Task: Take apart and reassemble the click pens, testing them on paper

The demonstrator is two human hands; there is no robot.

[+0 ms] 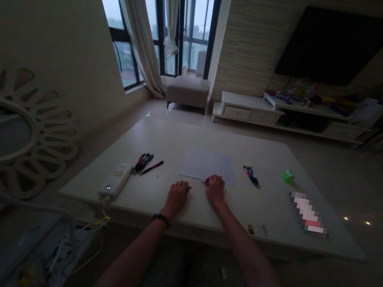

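Note:
My right hand rests at the near edge of a white sheet of paper, fingers closed on a slim dark pen. Only the pen's end shows, poking out to the left; the rest is hidden by the fingers. Just left of it, on the tabletop in front of the paper, lies my left hand with its fingers curled together. What is inside them, if anything, is hidden. A bundle of pens lies to the left, with a single pen beside it. More pens lie to the paper's right.
On the white table a power strip stands at the left, its cable hanging over the near edge. Toward the right are a green-and-white box and a pixelated flat object. Small items lie near the front edge.

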